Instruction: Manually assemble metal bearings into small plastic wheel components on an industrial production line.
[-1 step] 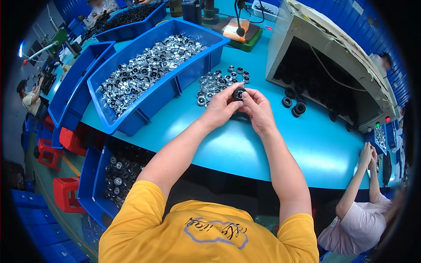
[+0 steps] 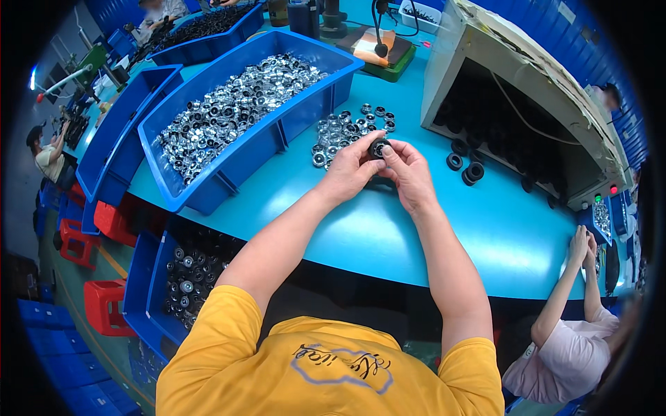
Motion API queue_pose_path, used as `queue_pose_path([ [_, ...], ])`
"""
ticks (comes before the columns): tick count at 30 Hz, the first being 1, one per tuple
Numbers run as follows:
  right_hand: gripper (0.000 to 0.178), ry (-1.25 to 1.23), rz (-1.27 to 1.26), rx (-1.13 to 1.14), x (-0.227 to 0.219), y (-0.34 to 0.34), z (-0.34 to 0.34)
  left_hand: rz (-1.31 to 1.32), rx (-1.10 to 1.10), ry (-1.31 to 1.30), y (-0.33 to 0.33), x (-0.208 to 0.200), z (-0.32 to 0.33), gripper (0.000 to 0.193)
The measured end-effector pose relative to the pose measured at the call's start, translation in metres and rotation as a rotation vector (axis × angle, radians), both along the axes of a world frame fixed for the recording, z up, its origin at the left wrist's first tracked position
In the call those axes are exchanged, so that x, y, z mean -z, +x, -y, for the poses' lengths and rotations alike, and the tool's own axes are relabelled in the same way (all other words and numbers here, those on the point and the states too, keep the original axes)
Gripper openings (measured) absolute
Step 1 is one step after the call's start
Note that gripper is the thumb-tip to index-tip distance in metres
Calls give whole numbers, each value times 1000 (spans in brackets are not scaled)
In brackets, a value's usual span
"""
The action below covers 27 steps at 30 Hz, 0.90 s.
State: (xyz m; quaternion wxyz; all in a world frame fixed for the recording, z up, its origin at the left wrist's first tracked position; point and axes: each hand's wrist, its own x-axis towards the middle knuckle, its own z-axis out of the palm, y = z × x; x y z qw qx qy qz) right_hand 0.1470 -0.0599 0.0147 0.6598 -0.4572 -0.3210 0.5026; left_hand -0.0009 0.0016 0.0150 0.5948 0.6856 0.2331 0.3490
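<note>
Shiny metal parts, smooth glossy tabletop, matt rings, perhaps rubber

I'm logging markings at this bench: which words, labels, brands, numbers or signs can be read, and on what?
Yellow shirt: dark slanted script within a purplish outline; its wording isn't copied here.
Pale label on the blue wall: too small to read.
Round dark part between left hand and right hand: no readable marking.
Everything else: none I can read.

Turquoise table: blue bin, metal parts, black rings, pale cabinet.
</note>
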Motion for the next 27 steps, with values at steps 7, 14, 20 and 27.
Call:
queue_pose_path([
  [7,23,-44,130,86,10,0,-1,-131,-49,203,-1,8,2,56],
  [14,22,-32,102,36,9,0,-1,-102,-76,326,-1,10,1,55],
  [20,26,-110,-25,-112,-5,17,6,-31,95,-67,-5,-4,-2,51],
  [27,30,-142,2,-166,-7,22,6,4,143,-204,-6,-4,-5,49],
])
